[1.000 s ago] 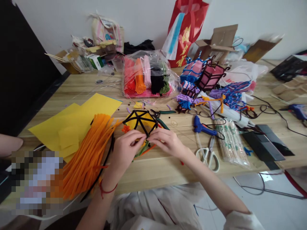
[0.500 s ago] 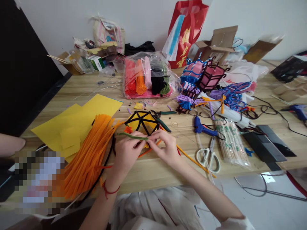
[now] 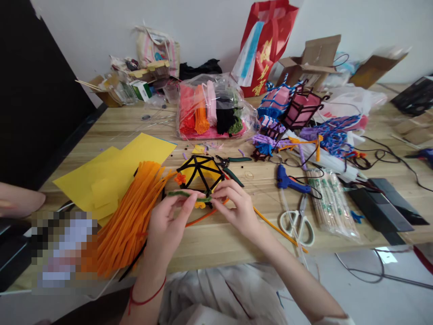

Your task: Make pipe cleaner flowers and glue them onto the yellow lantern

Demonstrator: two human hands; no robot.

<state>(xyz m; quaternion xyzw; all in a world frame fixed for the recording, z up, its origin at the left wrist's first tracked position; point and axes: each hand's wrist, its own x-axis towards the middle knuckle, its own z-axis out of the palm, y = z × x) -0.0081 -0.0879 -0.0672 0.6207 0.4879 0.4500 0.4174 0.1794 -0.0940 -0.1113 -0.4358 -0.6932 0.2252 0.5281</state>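
Head view: a green chenille stem (image 3: 176,193) runs roughly level between my 2 hands, above the counter (image 3: 219,246) and on the near side of a black-ribbed, yellow-panelled frame (image 3: 197,168). My left hand (image 3: 171,223) pinches the stem between thumb and fingers, with a length of it showing past them to the left. My right hand (image 3: 237,205) has its thumb and fingertips pinched together on the stem's right end. A red cord bracelet (image 3: 150,301) circles my left wrist.

Just beyond my fingers, the frame carries an orange flower (image 3: 180,178) at its left corner. Yellow curls (image 3: 200,205) show below the stem, and an orange stem (image 3: 203,219) bends underneath my hands. Touching or just beside the frame's right side, I can't tell which, lie green-handled cutters (image 3: 233,177).

To my left, a thick bundle of orange chenille stems (image 3: 130,221) lies partly over yellow sheets (image 3: 135,155). To my right are a blue glue gun (image 3: 291,183), white-handled scissors (image 3: 307,231) and a clear packet of wooden sticks (image 3: 331,203). Farther back, a clear plastic bag (image 3: 211,132) holds coloured bundles, near 2 pink lanterns (image 3: 302,108) and a red bag (image 3: 275,40).
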